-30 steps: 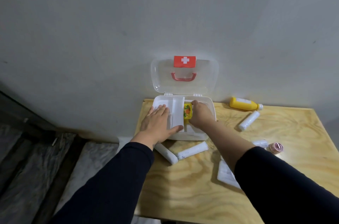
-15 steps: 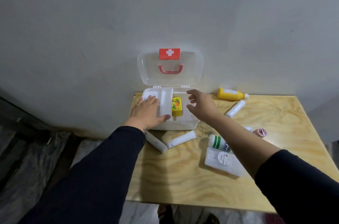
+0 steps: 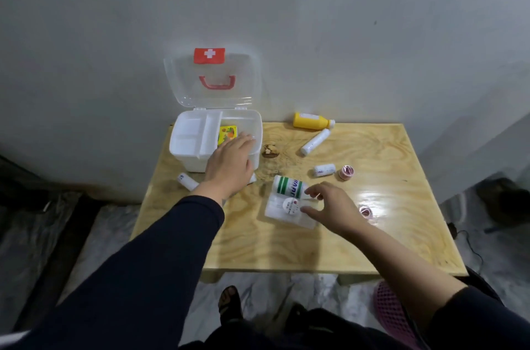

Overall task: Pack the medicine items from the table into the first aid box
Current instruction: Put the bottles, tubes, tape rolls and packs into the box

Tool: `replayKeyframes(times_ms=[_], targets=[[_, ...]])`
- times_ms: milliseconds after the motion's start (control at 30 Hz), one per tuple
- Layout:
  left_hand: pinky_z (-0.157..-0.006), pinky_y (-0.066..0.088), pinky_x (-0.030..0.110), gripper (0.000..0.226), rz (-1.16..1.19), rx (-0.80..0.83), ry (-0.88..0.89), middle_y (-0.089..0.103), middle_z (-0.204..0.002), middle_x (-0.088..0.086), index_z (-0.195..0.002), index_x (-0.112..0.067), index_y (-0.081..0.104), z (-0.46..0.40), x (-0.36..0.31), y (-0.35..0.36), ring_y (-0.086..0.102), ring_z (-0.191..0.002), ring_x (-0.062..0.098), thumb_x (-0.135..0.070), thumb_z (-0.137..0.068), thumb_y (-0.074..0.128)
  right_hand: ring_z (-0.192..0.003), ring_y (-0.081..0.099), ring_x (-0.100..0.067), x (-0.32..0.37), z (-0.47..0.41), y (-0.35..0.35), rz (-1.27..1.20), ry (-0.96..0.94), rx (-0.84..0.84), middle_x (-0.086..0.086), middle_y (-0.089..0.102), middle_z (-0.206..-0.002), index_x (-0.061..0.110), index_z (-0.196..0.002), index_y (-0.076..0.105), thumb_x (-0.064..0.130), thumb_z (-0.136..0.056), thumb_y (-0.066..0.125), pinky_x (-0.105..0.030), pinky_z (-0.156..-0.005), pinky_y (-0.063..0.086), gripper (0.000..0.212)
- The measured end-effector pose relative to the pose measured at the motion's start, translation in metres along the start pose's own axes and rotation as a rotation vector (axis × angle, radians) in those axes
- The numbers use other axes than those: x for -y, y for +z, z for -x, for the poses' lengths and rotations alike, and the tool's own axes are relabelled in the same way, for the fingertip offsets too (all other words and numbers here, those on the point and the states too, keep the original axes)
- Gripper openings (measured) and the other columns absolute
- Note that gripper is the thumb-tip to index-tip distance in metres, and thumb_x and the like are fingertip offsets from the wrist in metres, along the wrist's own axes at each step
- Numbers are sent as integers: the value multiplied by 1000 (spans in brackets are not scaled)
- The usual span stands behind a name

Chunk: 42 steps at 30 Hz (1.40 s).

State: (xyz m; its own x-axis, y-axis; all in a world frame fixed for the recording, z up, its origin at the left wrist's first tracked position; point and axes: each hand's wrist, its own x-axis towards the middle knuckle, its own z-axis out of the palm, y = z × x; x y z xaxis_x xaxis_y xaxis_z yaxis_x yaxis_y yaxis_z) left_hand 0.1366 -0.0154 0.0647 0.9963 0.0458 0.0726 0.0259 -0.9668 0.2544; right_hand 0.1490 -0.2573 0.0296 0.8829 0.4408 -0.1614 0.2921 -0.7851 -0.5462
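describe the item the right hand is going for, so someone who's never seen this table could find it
Start at the open first aid box at the table's back left, then come forward and right to the flat clear packet. The green-striped white bottle lies on its side at the packet's far edge, just before the right hand. No other white tube here has green bands.

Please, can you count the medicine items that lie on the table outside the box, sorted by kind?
Yellow bottle: 1
Long white tubes: 2, perhaps a third hidden behind the left hand
Small white bottle: 1
Green-striped white bottle: 1
Clear flat packet: 1
Small pink jars: 2
Total: 8 seen on the table
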Motion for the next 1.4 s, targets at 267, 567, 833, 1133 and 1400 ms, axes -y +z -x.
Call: replayKeyframes(times_ms=[267, 567, 833, 1133, 1400], targets=[[-122, 2, 31, 52, -25, 1, 11, 26, -160, -2, -148, -16, 37, 31, -33, 32, 10, -150, 12, -14, -97, 42, -122, 47, -24, -16, 22, 29, 91, -48, 10, -4, 53, -132, 14, -132, 47, 35, -76, 73, -35, -99, 43, 65], [-123, 3, 33, 57, -51, 40, 2, 17, -162, -2, -151, -14, 28, 30, -30, 32, 6, -150, 11, -11, -97, 42, -124, 49, -23, -16, 16, 13, 37, -37, -9, -6, 55, -133, 10, -131, 51, 31, -73, 76, -32, -102, 41, 66], [-121, 8, 30, 51, -6, -59, -5, 31, -157, -1, -149, -13, 33, 21, -13, 17, 23, -147, 13, -16, -99, 41, -117, 56, -22, -3, -5, -23, 11, -82, -75, -4, 60, -128, 12, -127, 56, 33, -68, 81, -36, -96, 48, 67], [-123, 9, 41, 59, -39, 5, -275, 14, -162, 9, -152, -6, 22, -3, 58, -28, 8, -151, 23, -31, -101, 39, -114, 57, -24, 77, -66, -55, 100, -102, -172, -7, 62, -123, 9, -127, 56, 31, -71, 79, -31, -91, 44, 65], [-122, 5, 36, 102, 39, 186, -311, -7, -164, 4, -155, -9, 1, -15, 123, -39, -4, -151, 19, -67, -86, 49, -110, 52, -33, 142, -136, -29, 302, -27, -128, -16, 60, -115, 3, -119, 59, 23, -75, 71, -40, -90, 49, 50]])
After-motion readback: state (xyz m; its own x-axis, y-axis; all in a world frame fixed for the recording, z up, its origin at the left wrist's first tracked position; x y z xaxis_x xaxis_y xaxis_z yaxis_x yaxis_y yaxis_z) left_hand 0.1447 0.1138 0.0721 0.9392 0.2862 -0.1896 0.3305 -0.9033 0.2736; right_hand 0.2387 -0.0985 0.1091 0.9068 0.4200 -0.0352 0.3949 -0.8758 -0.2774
